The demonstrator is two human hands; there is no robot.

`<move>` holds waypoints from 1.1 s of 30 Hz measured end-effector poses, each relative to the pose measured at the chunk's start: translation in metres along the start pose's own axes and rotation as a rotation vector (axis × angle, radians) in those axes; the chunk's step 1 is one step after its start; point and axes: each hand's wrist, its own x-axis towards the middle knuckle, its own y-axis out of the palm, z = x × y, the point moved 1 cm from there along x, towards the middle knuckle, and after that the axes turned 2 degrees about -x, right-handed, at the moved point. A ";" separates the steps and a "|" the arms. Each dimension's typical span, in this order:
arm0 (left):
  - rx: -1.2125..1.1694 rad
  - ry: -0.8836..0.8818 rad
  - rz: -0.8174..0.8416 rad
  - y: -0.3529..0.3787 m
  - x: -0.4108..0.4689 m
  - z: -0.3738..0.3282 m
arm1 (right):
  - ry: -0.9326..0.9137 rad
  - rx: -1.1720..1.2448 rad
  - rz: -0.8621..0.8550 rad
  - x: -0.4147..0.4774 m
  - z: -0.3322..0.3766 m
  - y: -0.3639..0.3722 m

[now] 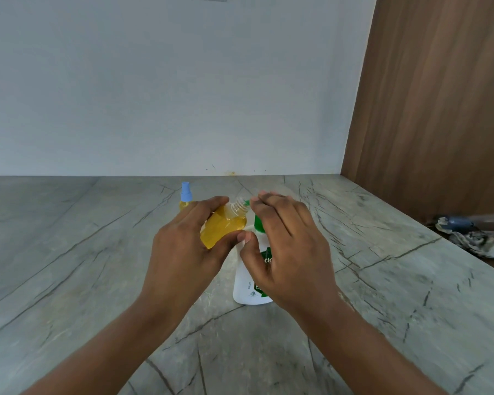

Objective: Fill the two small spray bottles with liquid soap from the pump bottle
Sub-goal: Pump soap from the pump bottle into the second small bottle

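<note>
From my feed, the pump bottle point(251, 280) stood upright on the grey veined counter point(69, 280), white with a green collar and a partly hidden green label; I used it as my reference. The left hand point(188, 246) was just left of it, wrapped around an open spray bottle point(224, 226), fingers on the far side and thumb on the near side, pinching its yellow-filled body. That bottle was tilted, its bare threaded neck pointing up and to the right, over the pump bottle's shoulder. The right hand point(285, 249) hung over the pump bottle's top and right side, covering most of the pump. Its fingers were loosely curled, with the tips close to the open neck; a bit of green showed there, but I could not tell whether the hand pressed or gripped anything. Behind the pump bottle and to its left, partly hidden by the left hand, stood the second spray bottle point(185, 199), upright, capped with a light blue sprayer and holding yellow liquid. Far to the pump bottle's right, past the counter edge, lay a crumpled patterned cloth point(479, 242).
</note>
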 end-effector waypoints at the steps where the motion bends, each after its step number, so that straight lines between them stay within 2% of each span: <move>1: 0.002 0.002 -0.003 0.000 0.001 0.000 | 0.002 0.001 0.006 0.000 0.000 0.000; 16: -0.042 -0.009 -0.049 -0.005 0.008 -0.009 | 0.011 -0.051 0.075 0.010 -0.001 -0.010; 33: -0.022 -0.022 -0.020 -0.001 0.001 -0.002 | 0.005 -0.017 0.004 0.006 0.000 -0.004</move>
